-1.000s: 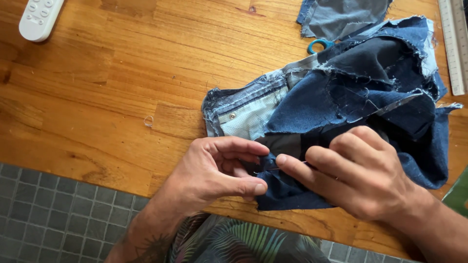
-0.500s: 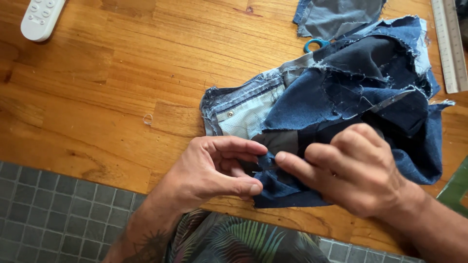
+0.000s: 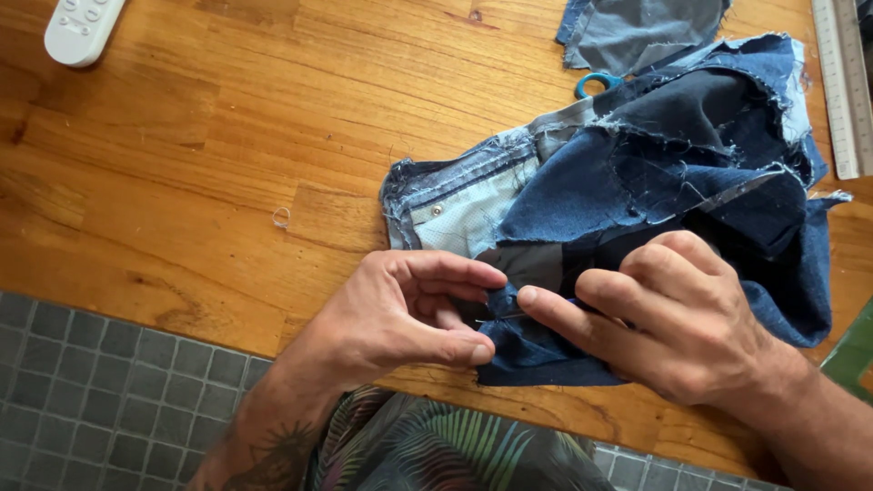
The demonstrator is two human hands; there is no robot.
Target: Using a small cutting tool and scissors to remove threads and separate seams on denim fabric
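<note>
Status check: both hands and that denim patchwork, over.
Left hand pinching the denim patchwork edge. Right hand pinching a thin needle at the same spot. Scissors handle peeking from under fabric; nothing blocking.

view: you have one camera only, worn on your head, so no second view shares the scene.
direction: it looks steeply down and slightly forward, over your lap to the wooden table (image 3: 182, 164).
distance: it sits close; your left hand (image 3: 400, 314) and right hand (image 3: 673, 323) fill the lower middle of the frame.
framing: the near table edge runs slantwise across the bottom, with grey tiled floor (image 3: 82, 391) below it at lower left.
centre: the patched denim piece (image 3: 655, 164) lies right of centre.
edges: a white remote (image 3: 77, 27) is cut off at top left, a ruler (image 3: 846, 82) at top right.
</note>
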